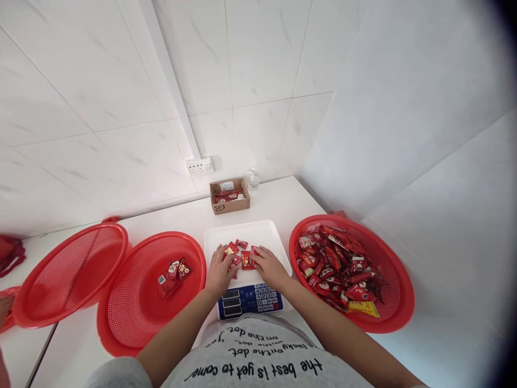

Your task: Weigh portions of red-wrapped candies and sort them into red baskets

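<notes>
Several small red candy packets [246, 260] lie on the white tray [250, 230] of a digital scale. At the heap's left side, my left hand [219, 273] is closed with its fingertips on packets, partly hiding them. On the other side my right hand [271, 268] has its fingers closed on a red packet [254, 254]. The scale's blue keypad panel [251, 299] shows between my forearms. To the right stands a red basket [404, 302] heaped with mostly red wrapped packets [343, 264]. A red basket [133, 323] at left holds a few packets [173, 276].
Farther left, another red basket [28, 307] overlaps its neighbour. A small cardboard box [231, 207] with red packets stands behind the scale, beside a clear plastic object [253, 180]. A wall socket [199, 165] is above. Part of another person's hand [5, 308] shows at the left edge.
</notes>
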Demonstrator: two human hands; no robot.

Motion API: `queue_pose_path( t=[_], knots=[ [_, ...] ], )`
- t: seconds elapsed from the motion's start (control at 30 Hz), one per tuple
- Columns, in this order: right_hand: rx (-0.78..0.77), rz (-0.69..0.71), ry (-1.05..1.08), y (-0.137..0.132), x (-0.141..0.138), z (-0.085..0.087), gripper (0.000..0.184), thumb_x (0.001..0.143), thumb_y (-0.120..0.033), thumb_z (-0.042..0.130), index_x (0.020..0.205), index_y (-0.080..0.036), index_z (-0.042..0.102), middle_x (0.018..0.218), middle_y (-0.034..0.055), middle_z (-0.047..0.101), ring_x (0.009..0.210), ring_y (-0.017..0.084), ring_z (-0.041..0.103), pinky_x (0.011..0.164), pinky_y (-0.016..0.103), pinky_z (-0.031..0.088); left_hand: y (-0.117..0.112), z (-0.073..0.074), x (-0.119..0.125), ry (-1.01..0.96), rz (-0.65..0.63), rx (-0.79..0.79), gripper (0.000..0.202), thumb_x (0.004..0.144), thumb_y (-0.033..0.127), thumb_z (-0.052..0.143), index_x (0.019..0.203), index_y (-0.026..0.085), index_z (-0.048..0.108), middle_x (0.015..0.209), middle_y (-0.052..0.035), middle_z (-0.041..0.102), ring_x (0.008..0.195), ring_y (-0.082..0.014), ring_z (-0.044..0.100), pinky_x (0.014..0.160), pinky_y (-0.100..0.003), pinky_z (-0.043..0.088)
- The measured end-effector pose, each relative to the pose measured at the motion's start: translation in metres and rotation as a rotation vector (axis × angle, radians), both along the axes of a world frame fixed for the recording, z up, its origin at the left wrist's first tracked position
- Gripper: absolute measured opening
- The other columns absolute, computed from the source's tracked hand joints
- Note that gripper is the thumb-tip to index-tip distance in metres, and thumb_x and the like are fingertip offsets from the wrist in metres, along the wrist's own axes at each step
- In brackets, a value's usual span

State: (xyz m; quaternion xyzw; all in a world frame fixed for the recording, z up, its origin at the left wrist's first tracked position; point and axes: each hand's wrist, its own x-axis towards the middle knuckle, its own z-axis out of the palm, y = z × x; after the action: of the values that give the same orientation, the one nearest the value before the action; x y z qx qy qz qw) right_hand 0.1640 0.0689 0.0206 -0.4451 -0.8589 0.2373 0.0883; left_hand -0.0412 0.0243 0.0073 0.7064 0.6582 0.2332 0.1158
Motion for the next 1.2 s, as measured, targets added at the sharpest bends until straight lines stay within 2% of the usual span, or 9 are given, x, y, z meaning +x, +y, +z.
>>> queue_pose_path(
  t=[0.13,0.23,0.4,0.57,0.7,0.93,1.07,1.2],
  knots=[
    [0.018,-0.005,0.000,0.000,-0.001,0.003,0.041,0.090,-0.020,0.038,0.127,-0.018,0.056,0.144,0.0091,0.043,0.136,0.023,0.032,0.113,0.042,0.025,-0.001,0.000,0.003,0.077,-0.060,0.051,0.018,0.087,0.034,0.051,0.091,0.021,0.064,0.137,-0.0094,0.045,0.134,-0.0291,0.033,0.107,-0.050,0.035],
    [0.054,0.033,0.005,-0.006,-0.001,0.006,0.043,0.090,-0.021,0.039,0.130,-0.020,0.052,0.145,0.0077,0.042,0.137,0.024,0.030,0.113,0.044,0.024,-0.003,-0.003,0.004,0.087,-0.060,0.064,0.024,0.091,0.030,0.043,0.092,0.021,0.065,0.138,-0.0099,0.045,0.134,-0.0279,0.034,0.108,-0.048,0.035],
    [0.081,0.117,-0.013,-0.017,-0.006,0.007,0.044,0.093,-0.030,0.036,0.135,-0.026,0.047,0.147,0.0039,0.039,0.140,0.028,0.020,0.113,0.052,0.016,0.000,-0.004,0.005,0.086,0.017,0.030,0.024,0.091,0.032,0.045,0.106,0.022,0.060,0.141,-0.0107,0.043,0.136,-0.0293,0.030,0.108,-0.051,0.032],
    [0.063,0.156,-0.048,-0.019,-0.013,0.005,0.048,0.093,-0.033,0.035,0.140,-0.025,0.039,0.148,0.0045,0.037,0.141,0.028,0.017,0.113,0.056,0.009,0.007,-0.004,0.007,0.088,0.085,-0.054,0.026,0.089,0.038,0.048,0.105,0.020,0.057,0.141,-0.0126,0.043,0.137,-0.0308,0.029,0.109,-0.055,0.028],
    [0.058,0.165,-0.054,-0.018,-0.015,0.007,0.046,0.093,-0.033,0.035,0.137,-0.025,0.043,0.147,0.0035,0.040,0.140,0.029,0.019,0.113,0.057,0.007,0.007,-0.004,0.010,0.089,0.082,-0.079,0.024,0.090,0.037,0.044,0.105,0.021,0.056,0.142,-0.0106,0.042,0.138,-0.0291,0.027,0.109,-0.055,0.025],
    [0.093,0.162,-0.058,-0.016,-0.018,0.008,0.042,0.093,-0.031,0.037,0.133,-0.028,0.047,0.142,0.0051,0.046,0.137,0.028,0.025,0.111,0.058,0.011,0.009,-0.007,0.011,0.099,0.098,-0.091,0.032,0.088,0.035,0.047,0.117,0.022,0.053,0.142,-0.0111,0.042,0.137,-0.0282,0.028,0.109,-0.055,0.024],
    [0.056,0.132,-0.049,-0.015,-0.014,0.005,0.043,0.090,-0.033,0.043,0.133,-0.028,0.047,0.146,0.0061,0.040,0.139,0.029,0.022,0.112,0.057,0.010,0.012,-0.006,0.008,0.099,0.103,-0.106,0.039,0.088,0.037,0.048,0.123,0.020,0.051,0.143,-0.0131,0.041,0.137,-0.0287,0.029,0.109,-0.053,0.026],
    [0.038,0.021,-0.040,-0.014,-0.005,-0.001,0.047,0.092,-0.032,0.038,0.138,-0.026,0.041,0.150,0.0084,0.032,0.141,0.026,0.018,0.113,0.052,0.012,0.017,-0.001,0.008,0.103,0.072,-0.135,0.048,0.088,0.040,0.047,0.133,0.023,0.045,0.148,-0.0130,0.036,0.138,-0.0307,0.026,0.108,-0.054,0.026]
  ],
)
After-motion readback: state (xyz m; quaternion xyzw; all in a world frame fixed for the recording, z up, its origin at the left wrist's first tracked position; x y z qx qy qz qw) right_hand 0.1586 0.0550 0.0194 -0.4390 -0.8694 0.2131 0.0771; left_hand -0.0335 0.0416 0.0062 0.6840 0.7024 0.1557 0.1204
